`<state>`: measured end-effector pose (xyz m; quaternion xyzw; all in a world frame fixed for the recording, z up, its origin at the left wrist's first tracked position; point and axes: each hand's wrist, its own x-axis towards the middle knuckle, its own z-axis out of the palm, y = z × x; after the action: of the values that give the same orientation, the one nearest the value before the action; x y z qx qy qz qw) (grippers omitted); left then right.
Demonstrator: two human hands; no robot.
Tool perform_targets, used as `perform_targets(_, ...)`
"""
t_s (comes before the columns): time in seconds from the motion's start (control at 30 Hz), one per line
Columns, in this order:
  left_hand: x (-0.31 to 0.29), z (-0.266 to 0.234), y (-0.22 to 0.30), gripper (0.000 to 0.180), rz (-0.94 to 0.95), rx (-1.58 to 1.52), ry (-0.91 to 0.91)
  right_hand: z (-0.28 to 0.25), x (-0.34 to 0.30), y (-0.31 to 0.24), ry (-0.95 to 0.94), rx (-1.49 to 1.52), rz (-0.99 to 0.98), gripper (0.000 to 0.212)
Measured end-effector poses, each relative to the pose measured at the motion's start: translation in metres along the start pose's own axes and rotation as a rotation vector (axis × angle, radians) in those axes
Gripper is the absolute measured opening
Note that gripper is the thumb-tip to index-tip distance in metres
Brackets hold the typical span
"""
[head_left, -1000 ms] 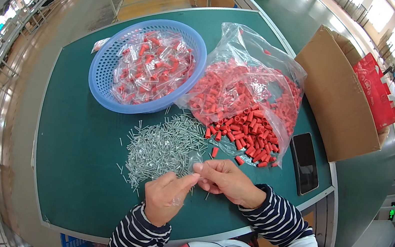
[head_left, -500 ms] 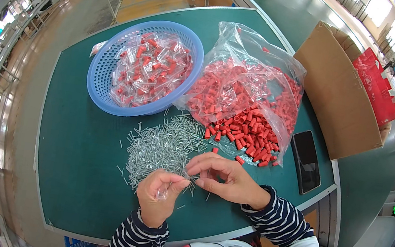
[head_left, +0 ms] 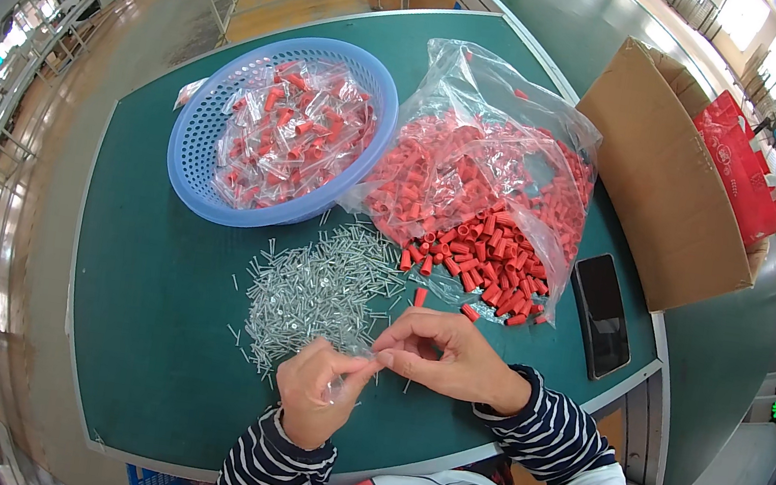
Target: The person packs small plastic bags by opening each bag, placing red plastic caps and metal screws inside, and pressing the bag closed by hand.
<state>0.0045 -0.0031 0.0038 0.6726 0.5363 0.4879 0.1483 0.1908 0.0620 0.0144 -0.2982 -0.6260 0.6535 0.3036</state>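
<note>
Head view: small clear baggie [head_left: 361, 351] is right at the fingertips, with left hand [head_left: 317, 393] and right hand [head_left: 444, 355] each pinching it, thumb against index. More clear plastic [head_left: 333, 391] shows by the left palm. Wrists angle inward, right fingers curled, tips meeting at the near edge of the screw pile [head_left: 312, 291]. Red caps [head_left: 503, 269] lie beyond.

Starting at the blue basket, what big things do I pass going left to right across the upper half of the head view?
Blue basket → clear plastic bag of red caps → cardboard box → red bag.
</note>
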Motion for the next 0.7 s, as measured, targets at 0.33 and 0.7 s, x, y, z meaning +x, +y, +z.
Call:
perform_targets(0.33, 0.009, 0.002, 0.005, 0.015, -0.202, -0.060, -0.156, 0.005, 0.001, 0.004, 0.171, -0.450, -0.286, 0.008)
perform_targets(0.7, 0.006, -0.002, -0.004, 0.007, -0.383, -0.081, -0.078, 0.012, 0.003, 0.006, 0.197, -0.665, -0.484, 0.014)
